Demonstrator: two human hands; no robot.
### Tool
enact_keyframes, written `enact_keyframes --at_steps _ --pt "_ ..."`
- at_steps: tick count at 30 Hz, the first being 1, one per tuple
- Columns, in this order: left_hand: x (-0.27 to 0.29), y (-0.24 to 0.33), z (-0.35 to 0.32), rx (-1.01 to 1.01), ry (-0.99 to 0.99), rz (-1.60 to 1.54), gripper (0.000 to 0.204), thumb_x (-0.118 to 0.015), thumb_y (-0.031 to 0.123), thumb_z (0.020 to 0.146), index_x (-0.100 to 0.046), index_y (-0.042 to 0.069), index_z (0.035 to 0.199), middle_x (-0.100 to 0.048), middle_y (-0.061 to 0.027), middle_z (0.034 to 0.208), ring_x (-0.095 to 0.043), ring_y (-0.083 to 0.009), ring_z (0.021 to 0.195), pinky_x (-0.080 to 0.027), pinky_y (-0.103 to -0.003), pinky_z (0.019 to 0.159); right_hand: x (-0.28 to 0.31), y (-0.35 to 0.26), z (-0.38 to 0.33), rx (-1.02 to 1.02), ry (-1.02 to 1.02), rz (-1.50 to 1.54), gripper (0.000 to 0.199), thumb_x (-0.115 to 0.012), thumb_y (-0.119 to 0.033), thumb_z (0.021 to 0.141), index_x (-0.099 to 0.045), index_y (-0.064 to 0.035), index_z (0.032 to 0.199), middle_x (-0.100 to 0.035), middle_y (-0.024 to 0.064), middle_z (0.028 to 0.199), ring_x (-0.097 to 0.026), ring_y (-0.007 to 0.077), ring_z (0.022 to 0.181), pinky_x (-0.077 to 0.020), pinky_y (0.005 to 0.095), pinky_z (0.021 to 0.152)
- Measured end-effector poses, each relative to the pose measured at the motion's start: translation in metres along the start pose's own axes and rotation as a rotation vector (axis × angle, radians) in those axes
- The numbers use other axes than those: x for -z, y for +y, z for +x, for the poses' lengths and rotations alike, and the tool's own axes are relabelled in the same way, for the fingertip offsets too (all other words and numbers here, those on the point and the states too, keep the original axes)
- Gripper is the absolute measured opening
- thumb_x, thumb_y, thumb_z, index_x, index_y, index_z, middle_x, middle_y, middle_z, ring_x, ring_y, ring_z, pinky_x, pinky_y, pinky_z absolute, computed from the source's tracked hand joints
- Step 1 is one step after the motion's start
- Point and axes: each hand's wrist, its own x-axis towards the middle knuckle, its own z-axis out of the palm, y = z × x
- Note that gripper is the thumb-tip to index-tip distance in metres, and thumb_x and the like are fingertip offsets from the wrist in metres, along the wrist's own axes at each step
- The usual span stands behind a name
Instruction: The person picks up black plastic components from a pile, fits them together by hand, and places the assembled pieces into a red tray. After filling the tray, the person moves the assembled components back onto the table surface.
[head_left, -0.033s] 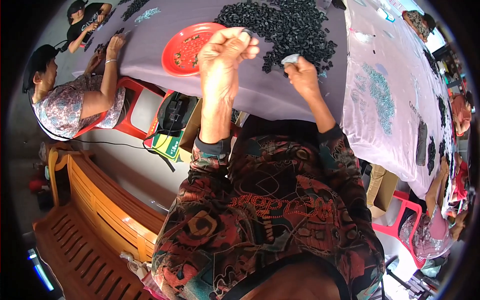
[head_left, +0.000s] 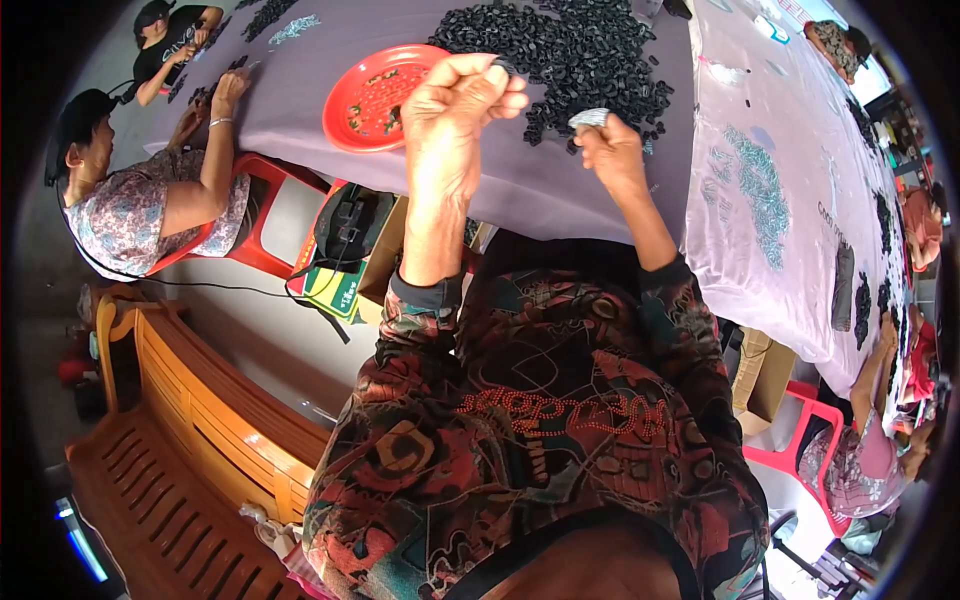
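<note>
My left hand [head_left: 450,125] is raised above the near edge of the table, its fingers closed in a pinch. A small black piece [head_left: 506,68] shows at its fingertips, partly hidden by them. To the right, my right hand [head_left: 614,158] is closed on a flat, pale silvery piece [head_left: 588,118] that sticks out past the thumb; its kind is unclear. Beyond both hands spreads a large heap of small black parts [head_left: 560,55]. A red plastic plate [head_left: 335,128] with a few small dark and greenish bits lies beside my left hand.
Purple-grey cloth [head_left: 290,110] covers the table; a paler cloth [head_left: 730,300] adjoins at right, bearing scattered small bluish pieces [head_left: 760,190]. Co-workers sit at left [head_left: 160,200] and right. A wooden bench [head_left: 200,400], red chair [head_left: 265,225] and cardboard box [head_left: 765,375] stand nearby.
Both hands have shifted slightly to the right. The left still pinches the small black piece and the right still holds the silvery one; the plate and heap look the same.
</note>
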Motion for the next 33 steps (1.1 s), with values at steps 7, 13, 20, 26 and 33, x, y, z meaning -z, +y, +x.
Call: enact_keyframes --at_steps 7,13,20,26,33 --pt "-0.023 -0.024 -0.013 0.111 -0.211 0.071 0.013 -0.058 0.004 0.083 -0.058 0.0 0.095 -0.064 -0.0129 0.081 -0.063 -0.0182 0.069 -0.051 -0.029 0.064 0.039 -0.051 -0.06 0.106 0.011 0.359 0.008 -0.056 -0.006 0.085 -0.058 0.0002 0.09 -0.06 0.0066 0.072 -0.051 0.0088 0.051 -0.0441 0.0219 0.049" --pt "-0.044 -0.041 -0.031 0.277 -0.38 0.106 0.012 -0.058 0.001 0.083 -0.056 -0.003 0.093 -0.063 -0.0103 0.078 -0.061 -0.0148 0.068 -0.05 -0.025 0.064 0.06 -0.082 -0.086 0.223 0.0 0.497 0.013 -0.056 -0.006 0.085 -0.058 0.0011 0.096 -0.06 0.008 0.073 -0.053 0.0091 0.056 -0.0453 0.0238 0.049" --pt "-0.052 -0.046 -0.041 0.346 -0.449 0.106 0.011 -0.059 0.002 0.082 -0.057 -0.003 0.092 -0.063 -0.0094 0.079 -0.061 -0.0133 0.069 -0.05 -0.026 0.066 0.058 -0.08 -0.09 0.203 -0.042 0.488 0.014 -0.058 -0.007 0.084 -0.06 0.0001 0.097 -0.06 0.005 0.073 -0.052 0.0085 0.056 -0.0435 0.0221 0.05" --pt "-0.053 -0.047 -0.044 0.314 -0.476 0.128 0.01 -0.059 0.001 0.082 -0.059 -0.002 0.091 -0.063 -0.0082 0.08 -0.059 -0.0117 0.069 -0.051 -0.025 0.066 0.057 -0.078 -0.097 0.221 -0.028 0.409 0.014 -0.059 -0.007 0.084 -0.06 -0.0002 0.096 -0.06 0.0031 0.073 -0.051 0.007 0.056 -0.0418 0.0203 0.05" --pt "-0.053 -0.05 -0.047 0.209 -0.526 0.277 0.008 -0.06 -0.001 0.081 -0.06 -0.002 0.089 -0.062 -0.0052 0.081 -0.056 -0.009 0.069 -0.05 -0.023 0.065 0.06 -0.08 -0.1 0.218 0.007 0.201 0.012 -0.058 -0.006 0.085 -0.059 0.0001 0.094 -0.058 0.0019 0.072 -0.051 0.0059 0.057 -0.0416 0.0186 0.05"
